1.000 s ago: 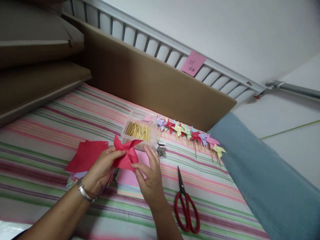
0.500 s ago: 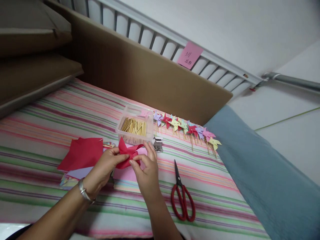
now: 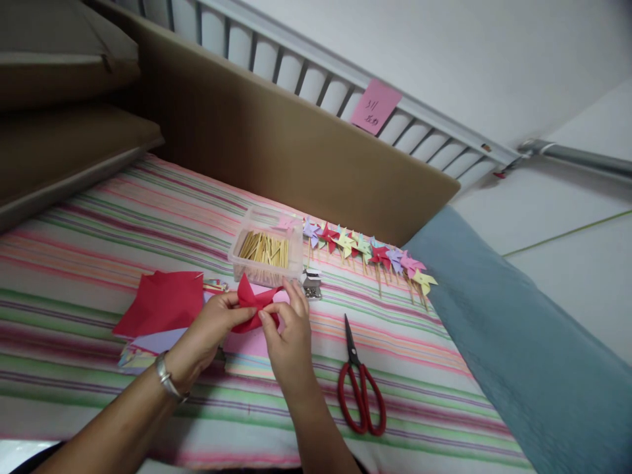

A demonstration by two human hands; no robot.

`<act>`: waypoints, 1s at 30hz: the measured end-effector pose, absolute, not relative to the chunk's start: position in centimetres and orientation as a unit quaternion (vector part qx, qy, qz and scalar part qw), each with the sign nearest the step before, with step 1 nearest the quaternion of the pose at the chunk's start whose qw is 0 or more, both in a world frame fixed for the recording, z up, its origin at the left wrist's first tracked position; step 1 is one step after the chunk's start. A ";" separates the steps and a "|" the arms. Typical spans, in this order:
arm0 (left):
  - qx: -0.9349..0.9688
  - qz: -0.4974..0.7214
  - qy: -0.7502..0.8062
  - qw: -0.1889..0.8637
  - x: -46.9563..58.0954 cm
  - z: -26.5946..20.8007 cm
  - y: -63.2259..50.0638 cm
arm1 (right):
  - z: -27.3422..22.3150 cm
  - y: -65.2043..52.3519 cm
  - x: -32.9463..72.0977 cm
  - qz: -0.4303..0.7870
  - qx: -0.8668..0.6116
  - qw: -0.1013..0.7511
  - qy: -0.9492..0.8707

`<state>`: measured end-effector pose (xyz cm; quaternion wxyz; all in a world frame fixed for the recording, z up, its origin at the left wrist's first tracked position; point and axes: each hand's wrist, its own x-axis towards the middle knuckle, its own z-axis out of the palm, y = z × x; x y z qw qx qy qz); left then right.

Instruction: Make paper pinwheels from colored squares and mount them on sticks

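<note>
A red paper pinwheel (image 3: 253, 299), its corners folded inward, is pinched between my two hands above a pink sheet (image 3: 249, 342). My left hand (image 3: 214, 322) grips it from the left, thumb pressed near its centre. From the right, my right hand (image 3: 289, 326) closes thumb and index finger at the centre, with the other fingers along the paper's right side. Whether a pin sits under the fingertips cannot be seen. Left of my hands lies a stack of paper with red sheets (image 3: 165, 303) on top.
A clear plastic box (image 3: 237, 260) of wooden sticks (image 3: 264, 249) stands beyond my hands, near a small container of metal bits (image 3: 312, 286). Finished pinwheels (image 3: 363, 247) line the cardboard panel (image 3: 296, 145). Red-handled scissors (image 3: 360, 395) lie at right on the striped cloth (image 3: 419, 401).
The red pinwheel and both hands have shifted very slightly, and the folded right corner sits a bit lower. Everything else stays in place.
</note>
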<state>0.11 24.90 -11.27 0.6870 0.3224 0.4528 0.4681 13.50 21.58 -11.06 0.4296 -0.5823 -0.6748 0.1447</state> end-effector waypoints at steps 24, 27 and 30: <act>0.311 0.474 0.456 0.686 -0.4 -11.8 25.1 | -10.2 21.8 14.4 0.277 -0.634 0.529 -0.491; 0.300 0.476 0.453 0.692 -0.3 -11.8 25.0 | -10.5 22.3 14.6 0.403 -0.620 0.533 -0.411; 0.303 0.479 0.450 0.690 0.1 -11.6 24.8 | -11.0 22.6 14.0 0.499 -0.574 0.524 -0.383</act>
